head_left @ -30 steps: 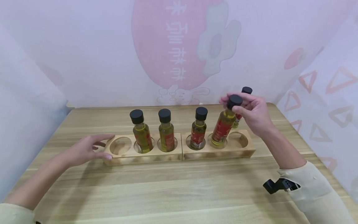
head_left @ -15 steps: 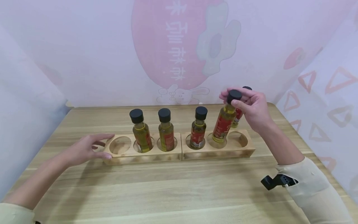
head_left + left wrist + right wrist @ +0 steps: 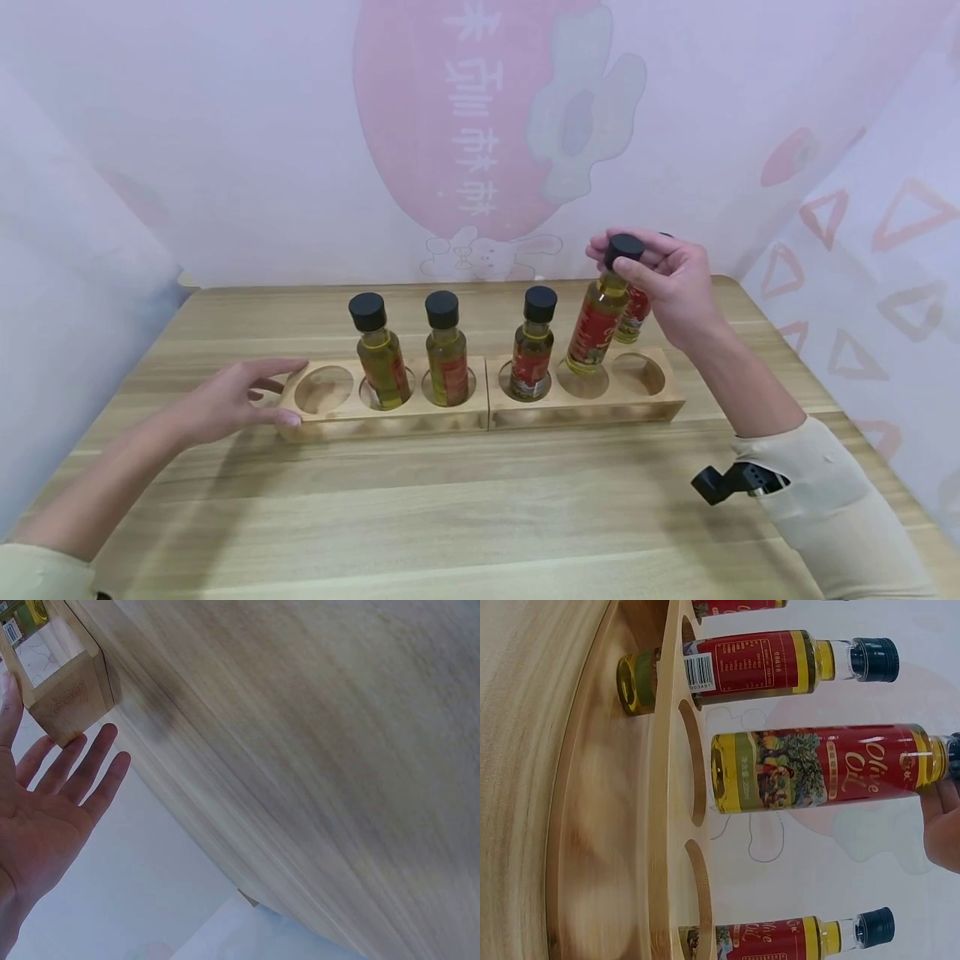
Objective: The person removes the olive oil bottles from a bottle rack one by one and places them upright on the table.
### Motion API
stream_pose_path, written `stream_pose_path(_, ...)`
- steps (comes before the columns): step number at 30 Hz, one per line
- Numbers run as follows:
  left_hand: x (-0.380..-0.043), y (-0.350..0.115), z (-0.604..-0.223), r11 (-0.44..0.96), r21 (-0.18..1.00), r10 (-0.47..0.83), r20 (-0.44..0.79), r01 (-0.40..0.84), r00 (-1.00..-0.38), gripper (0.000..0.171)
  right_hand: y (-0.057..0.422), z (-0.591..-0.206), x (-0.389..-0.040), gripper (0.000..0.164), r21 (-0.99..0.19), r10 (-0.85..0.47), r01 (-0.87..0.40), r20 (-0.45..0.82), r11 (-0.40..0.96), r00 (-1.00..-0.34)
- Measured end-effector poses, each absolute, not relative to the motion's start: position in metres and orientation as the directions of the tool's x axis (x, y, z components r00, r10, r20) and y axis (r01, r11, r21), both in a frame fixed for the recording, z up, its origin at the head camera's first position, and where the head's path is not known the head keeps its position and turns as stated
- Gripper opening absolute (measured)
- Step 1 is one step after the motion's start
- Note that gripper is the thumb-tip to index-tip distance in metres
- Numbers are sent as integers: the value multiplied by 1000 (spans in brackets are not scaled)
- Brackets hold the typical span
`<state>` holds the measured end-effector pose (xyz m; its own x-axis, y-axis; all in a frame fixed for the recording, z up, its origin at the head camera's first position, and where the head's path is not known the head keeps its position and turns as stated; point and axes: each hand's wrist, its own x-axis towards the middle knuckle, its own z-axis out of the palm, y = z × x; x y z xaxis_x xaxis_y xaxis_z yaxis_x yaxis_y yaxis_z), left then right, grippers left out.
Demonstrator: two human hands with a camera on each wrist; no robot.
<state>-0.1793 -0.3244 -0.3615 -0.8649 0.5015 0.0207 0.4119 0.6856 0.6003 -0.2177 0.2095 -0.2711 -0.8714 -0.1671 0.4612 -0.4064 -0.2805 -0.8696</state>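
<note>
My right hand (image 3: 675, 283) pinches a small olive oil bottle (image 3: 597, 327) by its black cap and neck. Red-labelled and slightly tilted, the bottle hangs just over the middle hole of the right-hand wooden bottle rack (image 3: 641, 410). In the right wrist view, the bottle's base (image 3: 724, 772) is outside the hole. At the far left, my left hand (image 3: 225, 402) touches the end of another wooden rack (image 3: 390, 423), thumb at the front corner and index finger at the back. The left wrist view shows its fingers (image 3: 94, 765) straight and spread against the rack's end.
Two bottles (image 3: 384, 367) (image 3: 447, 367) stand in the left rack, whose leftmost hole is unfilled. One bottle (image 3: 531, 358) stands in the right rack's left hole. Another bottle (image 3: 633, 315) stands on the table (image 3: 480, 508) behind the right rack, partly hidden. A printed curtain (image 3: 262, 167) closes the back.
My right hand has lifted the olive oil bottle; its base has risen out of the rack's middle hole. My left hand and the other bottles have stayed in place.
</note>
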Motion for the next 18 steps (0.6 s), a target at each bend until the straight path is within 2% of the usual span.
stream_pose_path(18, -180, -325, -364, 672, 599, 514, 47, 436, -857, 79, 205, -269, -224, 24, -878, -52, -405, 430, -254, -901)
